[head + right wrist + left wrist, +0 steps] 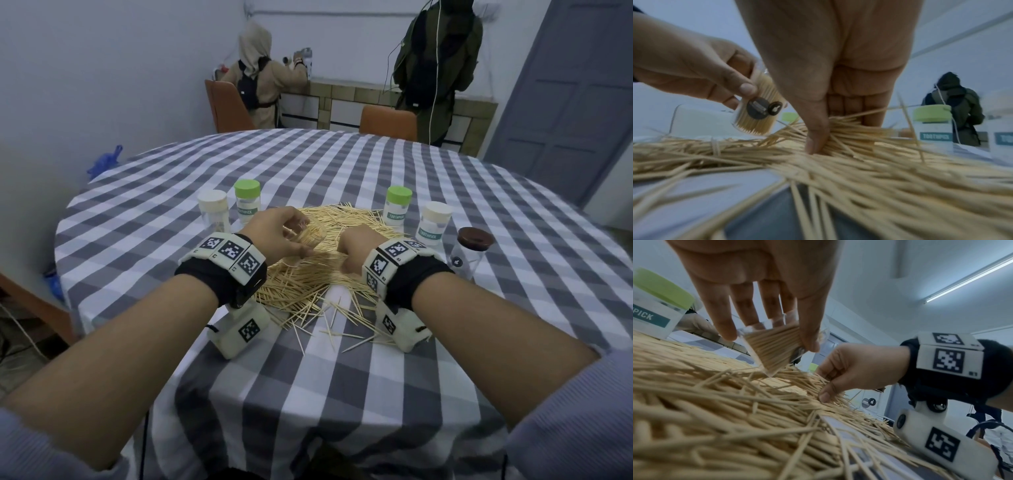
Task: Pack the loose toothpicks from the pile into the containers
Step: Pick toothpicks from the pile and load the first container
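Over pile [329, 253]: L hand [274, 233] grips jar [772, 350], R hand [356, 250] pinches toothpicks.

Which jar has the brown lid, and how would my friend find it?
Start at the toothpick pile in the middle of the checked table. Go right, past the green-lidded jar and the white-lidded jar. The last jar is the only one with a dark brown lid.
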